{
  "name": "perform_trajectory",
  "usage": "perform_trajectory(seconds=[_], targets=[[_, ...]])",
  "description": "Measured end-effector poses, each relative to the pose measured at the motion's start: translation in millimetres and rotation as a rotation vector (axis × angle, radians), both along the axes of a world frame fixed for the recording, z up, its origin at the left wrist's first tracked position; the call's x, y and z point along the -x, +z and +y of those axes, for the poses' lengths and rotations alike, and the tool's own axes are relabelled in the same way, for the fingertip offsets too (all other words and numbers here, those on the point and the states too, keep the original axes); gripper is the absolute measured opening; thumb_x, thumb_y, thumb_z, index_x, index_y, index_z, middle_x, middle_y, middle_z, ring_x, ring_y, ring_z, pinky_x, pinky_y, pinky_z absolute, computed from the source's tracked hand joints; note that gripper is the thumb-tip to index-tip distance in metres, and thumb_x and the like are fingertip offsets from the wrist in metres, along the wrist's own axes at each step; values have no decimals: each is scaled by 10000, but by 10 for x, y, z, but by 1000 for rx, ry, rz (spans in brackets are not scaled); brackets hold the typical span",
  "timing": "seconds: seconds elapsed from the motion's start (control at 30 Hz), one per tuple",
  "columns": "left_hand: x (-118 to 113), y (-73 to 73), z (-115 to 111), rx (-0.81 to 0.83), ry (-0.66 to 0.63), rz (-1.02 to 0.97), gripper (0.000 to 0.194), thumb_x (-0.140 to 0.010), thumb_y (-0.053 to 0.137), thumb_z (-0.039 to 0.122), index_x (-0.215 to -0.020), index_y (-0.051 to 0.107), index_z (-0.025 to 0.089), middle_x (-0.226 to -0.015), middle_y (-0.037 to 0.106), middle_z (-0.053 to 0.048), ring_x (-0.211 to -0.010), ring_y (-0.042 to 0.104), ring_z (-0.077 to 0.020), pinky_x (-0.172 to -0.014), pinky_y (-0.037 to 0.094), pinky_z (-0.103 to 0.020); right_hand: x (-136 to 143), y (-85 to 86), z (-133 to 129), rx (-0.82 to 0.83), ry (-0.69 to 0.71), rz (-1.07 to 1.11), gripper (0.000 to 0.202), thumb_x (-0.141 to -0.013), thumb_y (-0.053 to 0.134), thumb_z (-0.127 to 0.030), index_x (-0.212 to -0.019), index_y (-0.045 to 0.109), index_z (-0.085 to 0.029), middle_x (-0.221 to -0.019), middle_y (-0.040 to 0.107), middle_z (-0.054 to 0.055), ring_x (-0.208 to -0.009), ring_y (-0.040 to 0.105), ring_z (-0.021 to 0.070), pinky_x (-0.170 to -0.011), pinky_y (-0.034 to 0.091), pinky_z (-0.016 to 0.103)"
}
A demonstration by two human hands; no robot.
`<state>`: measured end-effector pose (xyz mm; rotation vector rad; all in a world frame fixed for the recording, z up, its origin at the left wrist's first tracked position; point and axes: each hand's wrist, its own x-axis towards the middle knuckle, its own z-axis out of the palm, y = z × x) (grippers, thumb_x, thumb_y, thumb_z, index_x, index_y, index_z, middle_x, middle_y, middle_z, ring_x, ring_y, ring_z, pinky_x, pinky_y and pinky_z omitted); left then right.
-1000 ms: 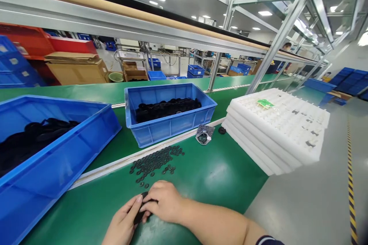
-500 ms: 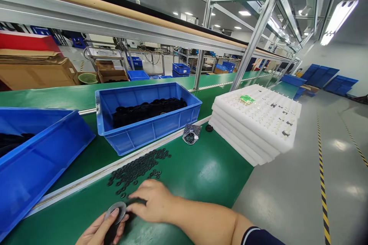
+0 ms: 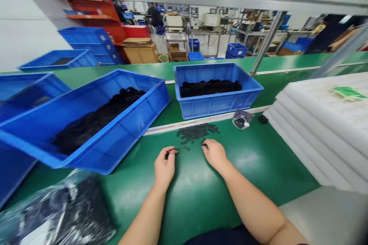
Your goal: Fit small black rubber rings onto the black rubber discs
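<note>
The left hand [image 3: 165, 165] pinches a dark piece [image 3: 167, 155] between thumb and curled fingers. The right hand [image 3: 213, 152] has its fingers bent together beside the small black rings [image 3: 197, 132] — whether it grips one, I cannot tell. Those rings (a loose spread on the green table [image 3: 189, 195]) lie at its eleven o'clock, the blue bin [image 3: 215, 105] at twelve.

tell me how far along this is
Probably partway: black parts sit in blue bins, though whether they're finished isn't clear. The left hand holds a black piece; the right hand is beside many loose small rings, apparently left to use.
</note>
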<state>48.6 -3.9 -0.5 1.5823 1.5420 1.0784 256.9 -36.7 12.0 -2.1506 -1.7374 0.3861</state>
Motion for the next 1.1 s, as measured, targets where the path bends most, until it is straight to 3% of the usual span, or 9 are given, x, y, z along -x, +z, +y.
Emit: perform_trajectory(seconds=[0.17, 0.53, 0.63, 0.73, 0.87, 0.93, 1.0, 1.03, 1.1], targets=[[-67, -52, 5, -150, -134, 160, 280, -846, 525, 387, -906, 687, 168, -875, 727, -96, -807, 670, -216, -803, 523, -354, 20, -60, -13, -69, 48, 61, 150, -923, 553, -226, -992, 682, -195, -860, 702, 42, -784, 633, 172, -734, 422, 257], [-53, -110, -100, -259, -52, 34, 270, -844, 428, 150, -1046, 606, 161, -847, 672, -62, -808, 652, -167, -785, 520, -304, 97, -163, -28, -118, 185, 26, 138, -881, 534, -237, -887, 664, -191, -818, 657, 35, -742, 599, 171, -689, 396, 263], [-8, 137, -132, -287, -91, 69, 306, -831, 424, 110, -1077, 596, 169, -869, 653, -55, -809, 631, -156, -771, 508, -285, 71, -201, -5, -112, 188, 32, 149, -877, 524, -252, -889, 662, -197, -819, 657, 32, -723, 593, 170, -669, 385, 266], [174, 638, 20, -402, -87, 122, 294, -852, 430, 118, -1084, 596, 187, -877, 639, -44, -821, 610, -155, -782, 494, -284, 74, -188, -5, -90, 195, 27, 156, -880, 515, -247, -893, 662, -196, -841, 665, 36, -739, 598, 169, -670, 381, 265], [641, 1389, 604, -627, 148, 249, 247, -853, 429, 142, -1022, 608, 173, -893, 634, -51, -858, 609, -178, -841, 492, -320, 91, -131, -12, -68, 203, 26, 147, -893, 520, -232, -891, 661, -190, -869, 674, 42, -785, 615, 172, -688, 384, 265], [920, 1635, 953, -671, 293, 379, 259, -849, 416, 145, -1024, 607, 156, -943, 640, -77, -938, 612, -204, -910, 479, -351, 99, -109, -17, -58, 197, 32, 141, -894, 524, -220, -890, 662, -191, -884, 678, 42, -788, 619, 169, -691, 385, 265], [1185, 1739, 1248, -559, 414, 543, 320, -827, 419, 131, -1095, 593, 129, -1011, 644, -117, -1060, 600, -244, -979, 454, -386, 106, -93, -23, -51, 188, 40, 137, -892, 528, -208, -892, 664, -192, -897, 684, 43, -802, 625, 169, -699, 389, 265], [1302, 1738, 1362, -416, 444, 636, 364, -813, 430, 129, -1146, 577, 118, -1055, 643, -139, -1123, 584, -263, -1001, 443, -398, 110, -87, -26, -50, 184, 43, 136, -890, 531, -204, -893, 666, -192, -903, 686, 45, -816, 629, 171, -708, 393, 265], [1491, 1661, 1522, -146, 406, 747, 381, -762, 488, 133, -1126, 599, 117, -1070, 661, -162, -1141, 592, -300, -983, 463, -412, 119, -73, -31, -50, 176, 50, 134, -886, 536, -199, -893, 670, -193, -910, 691, 46, -844, 637, 178, -726, 399, 267]])
